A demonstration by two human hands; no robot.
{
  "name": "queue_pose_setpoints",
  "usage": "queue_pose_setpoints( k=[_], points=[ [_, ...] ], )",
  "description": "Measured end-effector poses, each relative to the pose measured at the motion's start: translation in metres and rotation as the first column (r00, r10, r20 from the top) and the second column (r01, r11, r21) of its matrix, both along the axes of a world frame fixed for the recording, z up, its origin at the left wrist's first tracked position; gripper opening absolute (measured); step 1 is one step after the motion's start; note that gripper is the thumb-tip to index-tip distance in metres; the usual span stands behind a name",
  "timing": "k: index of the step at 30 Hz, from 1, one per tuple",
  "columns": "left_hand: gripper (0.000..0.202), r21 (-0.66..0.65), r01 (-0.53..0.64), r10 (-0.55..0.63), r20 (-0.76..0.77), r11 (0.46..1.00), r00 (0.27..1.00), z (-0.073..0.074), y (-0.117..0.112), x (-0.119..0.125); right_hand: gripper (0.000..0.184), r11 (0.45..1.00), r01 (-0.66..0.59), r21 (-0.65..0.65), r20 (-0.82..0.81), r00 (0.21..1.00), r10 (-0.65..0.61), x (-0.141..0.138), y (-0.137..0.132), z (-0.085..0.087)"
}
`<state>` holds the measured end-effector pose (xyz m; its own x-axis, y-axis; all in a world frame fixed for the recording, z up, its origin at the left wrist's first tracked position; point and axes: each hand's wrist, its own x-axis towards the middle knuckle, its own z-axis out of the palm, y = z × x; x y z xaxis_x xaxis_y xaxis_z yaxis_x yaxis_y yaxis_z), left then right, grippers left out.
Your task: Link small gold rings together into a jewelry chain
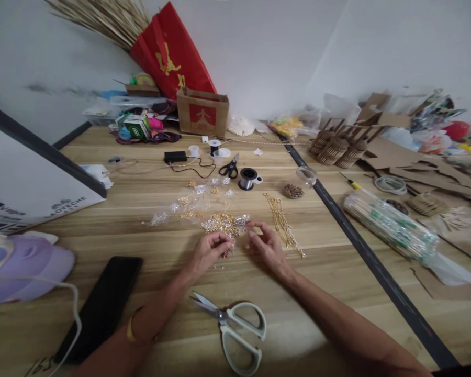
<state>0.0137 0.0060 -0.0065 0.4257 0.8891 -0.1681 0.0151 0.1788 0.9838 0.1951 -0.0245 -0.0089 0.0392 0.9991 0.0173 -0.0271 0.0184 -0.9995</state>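
My left hand (211,250) is closed in a pinch, with a small silvery chain-like piece (226,252) hanging at its fingertips. My right hand (267,245) has thumb and index finger apart, its index tip beside a little heap of silver rings (242,221). Just beyond both hands lies a pile of gold and silver jewellery findings (221,224). A short silver chain bit (219,267) rests on the table below my left hand. To the right of my right hand lie gold chains (281,220). White-handled scissors (241,319) lie open nearer to me, between my forearms.
Beyond the pile are small plastic bags (184,201), a wire spool (248,179), black scissors (230,167) and a tub of beads (294,189). A black phone (102,303) lies left. Packed sticks (390,225) and cardboard (424,173) are on the right.
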Motion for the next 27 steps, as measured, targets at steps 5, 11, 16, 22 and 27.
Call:
queue_pose_setpoints(
  k=[5, 11, 16, 22, 27],
  points=[
    [0.023, -0.034, -0.063, 0.064, 0.03, 0.997, 0.997, 0.002, 0.001, -0.001, 0.027, 0.988, 0.024, 0.15, 0.141, 0.989, -0.045, -0.003, -0.007, 0.0],
    [0.022, -0.016, -0.015, 0.015, 0.003, 1.0, 1.0, 0.003, -0.002, 0.002, 0.032, 0.959, -0.281, -0.034, 0.052, 0.958, 0.282, -0.016, -0.015, -0.006],
    [0.018, 0.011, 0.017, -0.017, -0.013, 1.0, 1.0, 0.005, -0.003, 0.002, 0.029, 0.962, -0.271, -0.007, 0.077, 0.96, 0.271, -0.015, -0.012, -0.013],
    [0.013, 0.067, 0.03, -0.024, -0.092, 0.997, 0.995, 0.007, -0.002, -0.001, 0.029, 0.97, -0.238, 0.042, 0.166, 0.959, 0.228, -0.008, -0.01, -0.014],
    [0.011, 0.199, 0.025, 0.01, -0.171, 0.98, 0.985, 0.003, -0.003, 0.0, 0.03, 0.969, -0.243, 0.041, 0.149, 0.961, 0.234, -0.008, -0.01, -0.014]
  ],
)
